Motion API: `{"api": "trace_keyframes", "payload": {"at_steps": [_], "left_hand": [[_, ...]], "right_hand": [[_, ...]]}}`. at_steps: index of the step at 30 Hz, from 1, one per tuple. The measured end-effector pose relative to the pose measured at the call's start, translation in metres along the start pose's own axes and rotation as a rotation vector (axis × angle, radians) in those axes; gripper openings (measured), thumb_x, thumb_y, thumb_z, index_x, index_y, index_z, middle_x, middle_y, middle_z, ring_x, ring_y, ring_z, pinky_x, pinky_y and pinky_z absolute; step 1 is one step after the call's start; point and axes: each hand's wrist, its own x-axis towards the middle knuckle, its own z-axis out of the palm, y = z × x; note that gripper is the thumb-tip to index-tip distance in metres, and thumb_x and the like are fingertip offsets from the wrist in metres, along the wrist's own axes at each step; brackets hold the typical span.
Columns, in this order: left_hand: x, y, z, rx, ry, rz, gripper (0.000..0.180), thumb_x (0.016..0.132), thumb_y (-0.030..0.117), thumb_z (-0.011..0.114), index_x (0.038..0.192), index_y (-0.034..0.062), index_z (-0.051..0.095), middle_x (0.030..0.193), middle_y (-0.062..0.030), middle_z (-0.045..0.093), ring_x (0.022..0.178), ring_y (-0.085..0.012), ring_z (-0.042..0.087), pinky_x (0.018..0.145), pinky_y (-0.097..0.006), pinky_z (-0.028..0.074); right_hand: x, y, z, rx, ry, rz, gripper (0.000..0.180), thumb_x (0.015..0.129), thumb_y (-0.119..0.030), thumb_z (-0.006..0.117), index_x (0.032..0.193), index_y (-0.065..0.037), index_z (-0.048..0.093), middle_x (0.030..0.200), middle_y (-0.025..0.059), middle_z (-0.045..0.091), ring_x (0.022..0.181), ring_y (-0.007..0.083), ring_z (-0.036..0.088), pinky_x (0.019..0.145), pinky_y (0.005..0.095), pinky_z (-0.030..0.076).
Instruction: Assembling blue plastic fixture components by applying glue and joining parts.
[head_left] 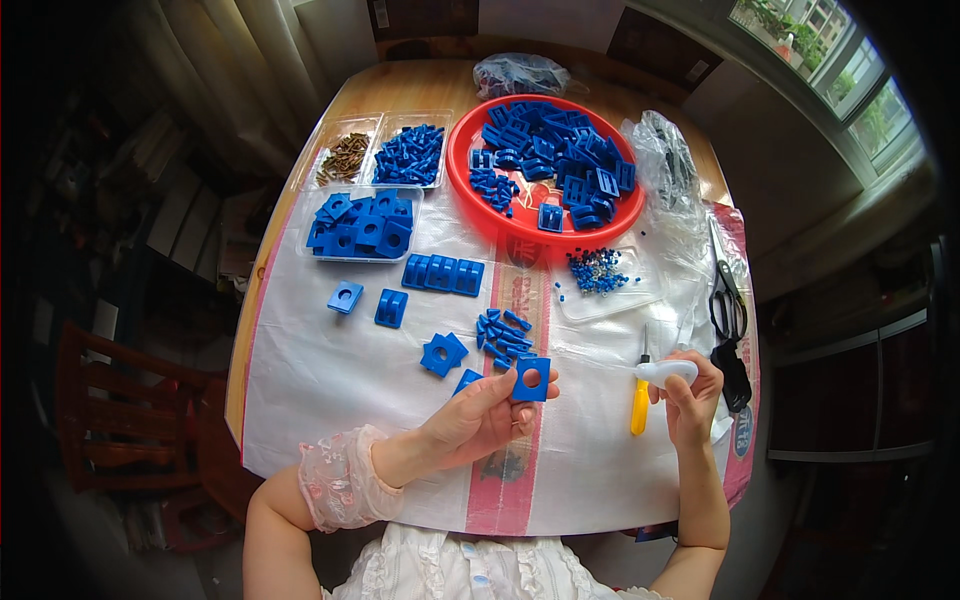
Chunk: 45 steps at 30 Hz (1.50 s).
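White frilly top [475,565] up front, left hand [472,422] pinching a blue square [530,394], right hand [694,402] gripping what looks like a white bottle [672,373] by a yellow screwdriver [639,408].

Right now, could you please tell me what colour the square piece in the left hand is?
The square piece is blue, seen best in the head view.

top [455,565]: wht, ruffled | L slv [340,478]: sheer, pnk floral, gathered | hands [478,415] [690,398]: bare
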Motion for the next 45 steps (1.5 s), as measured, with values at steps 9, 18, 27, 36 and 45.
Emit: {"api": "trace_keyframes", "payload": {"at_steps": [9,18,27,36,45], "left_hand": [[-0.0006,0.0001,0.0028,-0.016,-0.001,0.009,0.053,0.101,0.042,0.051,0.138,0.0043,0.046,0.122,-0.0045,0.060,0.085,-0.0069,0.056,0.079,-0.024,0.047],[-0.0004,0.0004,0.0018,0.005,-0.004,0.003,0.055,0.101,0.044,0.050,0.139,0.0050,0.045,0.122,-0.0036,0.059,0.086,-0.0075,0.055,0.079,-0.025,0.047],[-0.0003,0.0000,0.0005,0.008,-0.006,0.002,0.054,0.101,0.044,0.050,0.139,0.0052,0.045,0.123,-0.0036,0.058,0.086,-0.0071,0.056,0.080,-0.025,0.047],[-0.0002,0.0003,0.0011,-0.005,0.000,0.001,0.054,0.100,0.043,0.052,0.138,0.0052,0.045,0.123,-0.0043,0.059,0.085,-0.0072,0.056,0.080,-0.025,0.046],[-0.0009,0.0009,0.0020,-0.004,0.003,-0.007,0.054,0.100,0.043,0.052,0.139,0.0051,0.045,0.123,-0.0039,0.058,0.086,-0.0072,0.056,0.081,-0.025,0.046]], "right_hand": [[-0.0004,-0.0009,-0.0014,-0.013,-0.011,-0.002,0.025,0.085,-0.020,0.075,0.094,0.002,0.067,0.079,0.0079,0.066,0.064,0.0123,0.064,0.057,0.0248,0.053],[-0.0008,-0.0009,0.0021,-0.024,0.022,0.001,0.032,0.084,-0.026,0.077,0.091,0.002,0.065,0.079,0.0088,0.063,0.059,0.0126,0.058,0.052,0.0247,0.048],[0.0001,-0.0001,-0.0016,0.019,-0.016,-0.011,0.023,0.086,-0.018,0.074,0.095,0.002,0.067,0.080,0.0088,0.066,0.064,0.0132,0.064,0.056,0.0255,0.053],[-0.0012,-0.0005,-0.0010,-0.007,-0.005,-0.014,0.025,0.086,-0.020,0.075,0.095,0.001,0.067,0.079,0.0086,0.066,0.064,0.0135,0.064,0.056,0.0256,0.053],[-0.0010,0.0015,-0.0028,0.012,-0.018,-0.010,0.025,0.085,-0.020,0.075,0.095,0.001,0.067,0.079,0.0082,0.065,0.064,0.0133,0.064,0.056,0.0255,0.053]]}}
